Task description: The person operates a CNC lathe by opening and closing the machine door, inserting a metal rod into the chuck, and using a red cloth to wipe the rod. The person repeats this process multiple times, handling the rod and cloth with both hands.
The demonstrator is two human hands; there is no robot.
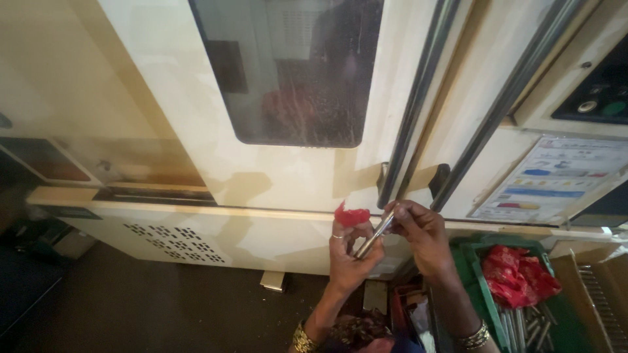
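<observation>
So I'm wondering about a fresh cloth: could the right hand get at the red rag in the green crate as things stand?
Probably yes. The red rag lies uncovered on top in the green crate, just beside the right hand, with nothing between. But that hand holds one end of the metal rod, so it isn't free.

Before us we see a cream metal machine door (196,78) with a dark glass window (288,65) and two long steel bar handles (418,98). At lower right we find a green plastic crate (474,261) holding crumpled red cloth (520,274).
</observation>
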